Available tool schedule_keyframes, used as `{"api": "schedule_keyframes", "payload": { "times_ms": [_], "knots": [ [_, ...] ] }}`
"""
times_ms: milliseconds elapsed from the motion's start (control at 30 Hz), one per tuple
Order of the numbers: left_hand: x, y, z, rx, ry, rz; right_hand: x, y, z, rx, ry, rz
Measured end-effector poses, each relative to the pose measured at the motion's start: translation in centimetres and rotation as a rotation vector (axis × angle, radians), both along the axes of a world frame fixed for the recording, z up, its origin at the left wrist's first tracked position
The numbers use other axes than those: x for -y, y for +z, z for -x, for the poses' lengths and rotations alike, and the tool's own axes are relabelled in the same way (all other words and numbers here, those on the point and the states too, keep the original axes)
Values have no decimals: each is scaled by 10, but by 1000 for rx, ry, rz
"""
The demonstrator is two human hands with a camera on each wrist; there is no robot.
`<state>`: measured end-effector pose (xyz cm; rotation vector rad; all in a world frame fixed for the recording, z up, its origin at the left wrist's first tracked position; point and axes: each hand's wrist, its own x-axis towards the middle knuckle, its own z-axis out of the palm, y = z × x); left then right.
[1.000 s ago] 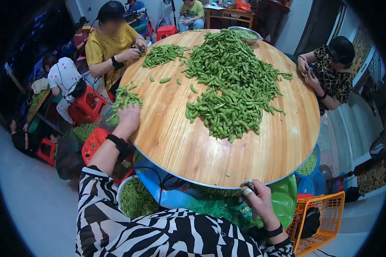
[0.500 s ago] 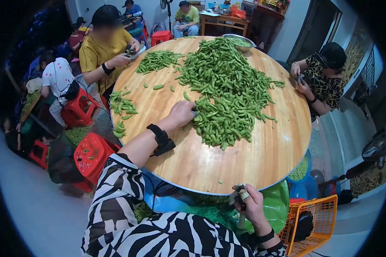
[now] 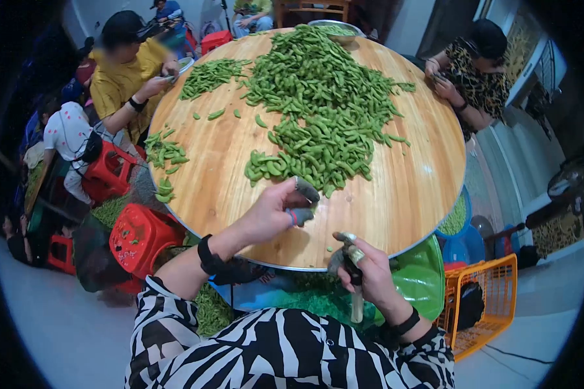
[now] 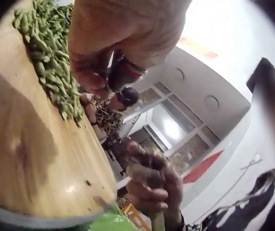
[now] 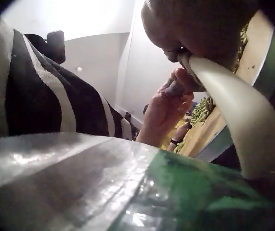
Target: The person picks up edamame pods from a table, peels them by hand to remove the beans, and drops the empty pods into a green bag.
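A big heap of green soybean pods (image 3: 331, 110) covers the middle of the round wooden table (image 3: 409, 194). Just in front of it, over the near part of the table, is my left hand (image 3: 266, 217), grey covers on its thumb and index finger. A bit of green pod (image 3: 313, 209) shows between those fingertips; most of it is hidden. At the table's near edge my right hand (image 3: 374, 275), its fingers wrapped and darkly stained, grips a tool with a pale, curved handle (image 5: 238, 106). The tool's working end is hidden by the fingers.
Smaller groups of pods (image 3: 165, 150) lie at the table's left. A green basin (image 3: 418, 275) and an orange crate (image 3: 480, 305) stand below at the right, a red stool (image 3: 143, 236) at the left. Two people work across the table, one with a metal bowl (image 3: 336, 30) nearby.
My left hand has gone from the pods at the left edge to the heap, then back toward my right hand with a pod. Some pods now lie nearer at the heap's front left.
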<state>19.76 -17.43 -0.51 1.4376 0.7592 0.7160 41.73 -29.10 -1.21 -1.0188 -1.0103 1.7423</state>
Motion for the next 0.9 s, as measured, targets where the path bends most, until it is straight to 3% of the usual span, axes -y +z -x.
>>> {"api": "schedule_keyframes", "payload": {
  "times_ms": [200, 367, 700, 900],
  "knots": [
    [30, -13, -34, 222, -62, 126, 4, -4, 1, -92, -63, 52],
    [35, -22, -38, 143, -85, 173, 3, -4, -1, -108, -60, -22],
    [43, -22, -45, 224, 20, 75, 4, -6, -1, -97, -67, -52],
    [50, -23, -51, 255, 78, 63, 4, -7, 5, -77, -185, -34]
  ]
}}
